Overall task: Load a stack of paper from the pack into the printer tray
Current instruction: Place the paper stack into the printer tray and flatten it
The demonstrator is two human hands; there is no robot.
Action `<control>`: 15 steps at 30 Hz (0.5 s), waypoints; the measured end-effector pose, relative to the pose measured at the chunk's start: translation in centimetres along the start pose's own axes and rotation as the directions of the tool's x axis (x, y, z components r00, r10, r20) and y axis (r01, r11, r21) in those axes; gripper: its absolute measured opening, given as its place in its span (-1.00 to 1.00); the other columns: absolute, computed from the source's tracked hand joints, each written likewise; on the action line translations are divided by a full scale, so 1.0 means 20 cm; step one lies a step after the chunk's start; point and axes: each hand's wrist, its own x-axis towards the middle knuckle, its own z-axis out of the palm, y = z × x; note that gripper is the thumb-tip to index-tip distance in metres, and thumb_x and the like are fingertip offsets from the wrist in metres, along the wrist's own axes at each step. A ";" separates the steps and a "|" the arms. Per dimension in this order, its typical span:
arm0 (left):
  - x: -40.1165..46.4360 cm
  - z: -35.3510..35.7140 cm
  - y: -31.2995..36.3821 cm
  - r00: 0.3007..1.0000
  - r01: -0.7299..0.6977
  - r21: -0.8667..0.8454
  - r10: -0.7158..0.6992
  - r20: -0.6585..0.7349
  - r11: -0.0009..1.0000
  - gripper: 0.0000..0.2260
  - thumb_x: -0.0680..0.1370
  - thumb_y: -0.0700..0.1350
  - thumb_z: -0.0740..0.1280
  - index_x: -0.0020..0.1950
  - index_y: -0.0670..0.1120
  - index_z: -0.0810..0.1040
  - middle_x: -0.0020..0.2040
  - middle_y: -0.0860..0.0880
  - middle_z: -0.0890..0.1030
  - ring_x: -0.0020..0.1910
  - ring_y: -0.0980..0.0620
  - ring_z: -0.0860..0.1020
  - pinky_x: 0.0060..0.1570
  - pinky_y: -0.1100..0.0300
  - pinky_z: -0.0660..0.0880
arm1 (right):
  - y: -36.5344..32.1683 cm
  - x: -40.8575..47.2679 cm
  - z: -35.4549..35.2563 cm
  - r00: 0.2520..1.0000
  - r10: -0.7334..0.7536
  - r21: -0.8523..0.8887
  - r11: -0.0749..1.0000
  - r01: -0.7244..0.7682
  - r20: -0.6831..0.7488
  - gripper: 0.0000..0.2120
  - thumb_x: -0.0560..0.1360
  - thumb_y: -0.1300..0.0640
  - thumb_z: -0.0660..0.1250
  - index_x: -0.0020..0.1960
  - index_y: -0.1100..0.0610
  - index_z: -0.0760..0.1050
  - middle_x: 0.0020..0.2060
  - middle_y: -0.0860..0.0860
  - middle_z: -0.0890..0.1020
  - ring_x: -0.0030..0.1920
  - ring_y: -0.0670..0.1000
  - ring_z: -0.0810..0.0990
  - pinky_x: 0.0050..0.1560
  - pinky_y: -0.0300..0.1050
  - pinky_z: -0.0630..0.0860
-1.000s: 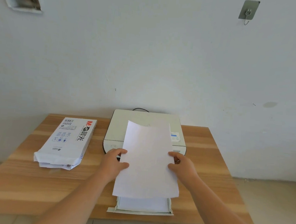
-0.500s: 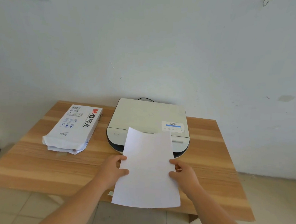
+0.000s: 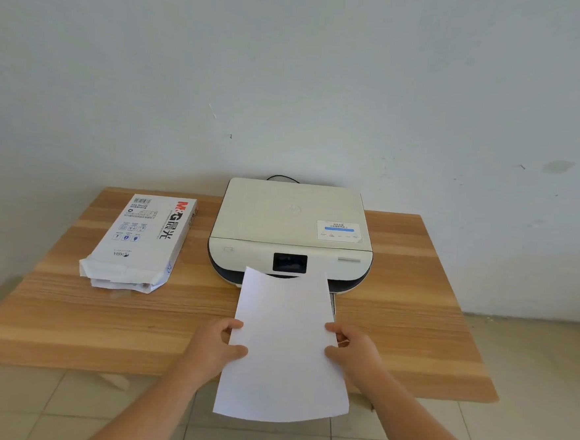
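Observation:
A white stack of paper (image 3: 285,346) is held in front of the cream printer (image 3: 291,230), tilted with its far edge near the printer's front. My left hand (image 3: 216,347) grips its left edge and my right hand (image 3: 353,356) grips its right edge. The pulled-out printer tray (image 3: 333,305) shows only as a thin strip beside the sheets; the rest is hidden under them. The opened paper pack (image 3: 143,242), white with red and black print, lies on the table to the printer's left.
The wooden table (image 3: 404,331) stands against a white wall, its front edge just under my hands. A black cable (image 3: 283,178) runs behind the printer. Tiled floor (image 3: 507,434) shows below and to the right.
The sheets and both hands have come back toward me and lower, uncovering the printer's top and its dark screen. The tray that was visible below the sheets is now covered by them.

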 end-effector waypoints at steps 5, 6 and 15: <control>0.00 0.03 -0.04 0.999 0.036 0.023 -0.037 0.033 0.999 -0.56 0.38 -0.14 0.52 0.22 0.03 0.50 0.13 0.00 0.48 0.08 0.00 0.52 0.09 0.03 0.55 | 0.06 -0.01 0.03 1.000 0.026 -0.007 1.000 -0.026 0.007 -0.57 0.47 0.27 0.33 0.30 0.00 0.47 -0.13 -0.09 0.50 -0.16 -0.12 0.51 -0.30 -0.34 0.43; 0.00 0.03 -0.05 0.998 0.041 0.032 -0.043 0.036 0.999 -0.55 0.38 -0.14 0.51 0.23 0.03 0.50 0.14 0.00 0.47 0.09 0.00 0.51 0.09 0.04 0.54 | 0.07 -0.01 0.04 0.999 0.034 0.003 0.999 -0.034 0.010 -0.57 0.47 0.27 0.33 0.30 0.01 0.47 -0.13 -0.08 0.51 -0.17 -0.11 0.52 -0.29 -0.34 0.43; -0.01 0.12 -0.11 0.993 0.103 0.047 -0.105 0.061 0.994 -0.55 0.36 -0.13 0.53 0.20 0.05 0.51 0.13 0.01 0.48 0.10 0.05 0.50 0.07 0.13 0.52 | 0.22 -0.01 0.06 0.997 0.081 0.046 0.996 -0.082 0.014 -0.59 0.47 0.31 0.33 0.28 0.06 0.48 -0.21 -0.06 0.44 -0.23 -0.09 0.48 -0.25 -0.33 0.42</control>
